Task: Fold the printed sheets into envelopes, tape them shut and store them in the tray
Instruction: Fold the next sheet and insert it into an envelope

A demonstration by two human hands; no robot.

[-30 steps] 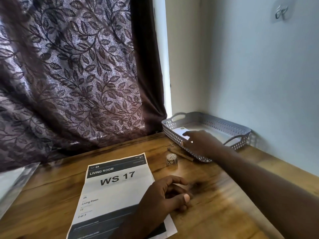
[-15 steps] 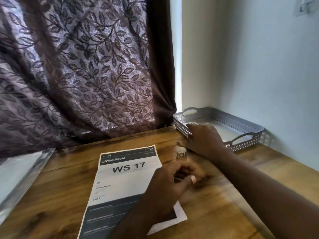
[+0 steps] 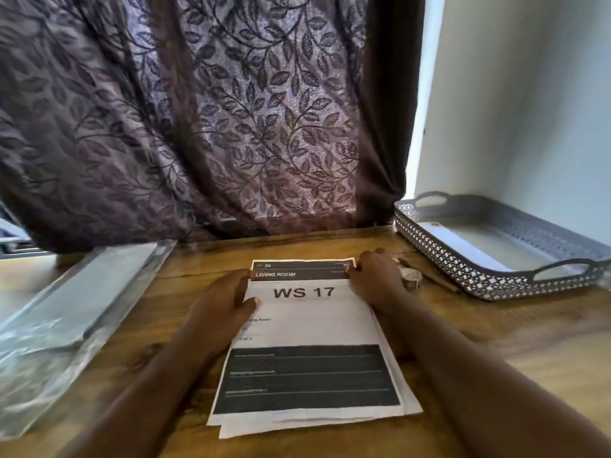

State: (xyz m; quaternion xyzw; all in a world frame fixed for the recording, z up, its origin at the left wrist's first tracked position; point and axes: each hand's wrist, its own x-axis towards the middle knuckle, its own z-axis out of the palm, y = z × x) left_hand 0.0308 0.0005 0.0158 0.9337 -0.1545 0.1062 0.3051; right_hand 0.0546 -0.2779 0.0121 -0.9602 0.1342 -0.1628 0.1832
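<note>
Paper, thin and limp: the white printed sheets headed "WS 17" (image 3: 307,342) lie stacked on the wooden table (image 3: 496,342). Left hand (image 3: 221,312) and right hand (image 3: 373,276) pinch the top sheet's far corners, likely the best hold for folding.

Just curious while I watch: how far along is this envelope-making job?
Done: one folded white piece lies in the grey tray. In hand: the left hand and right hand hold the far corners of the flat WS 17 sheet, unfolded. Left: folding it and the sheet beneath, taping with the tape roll, storing them.
</note>
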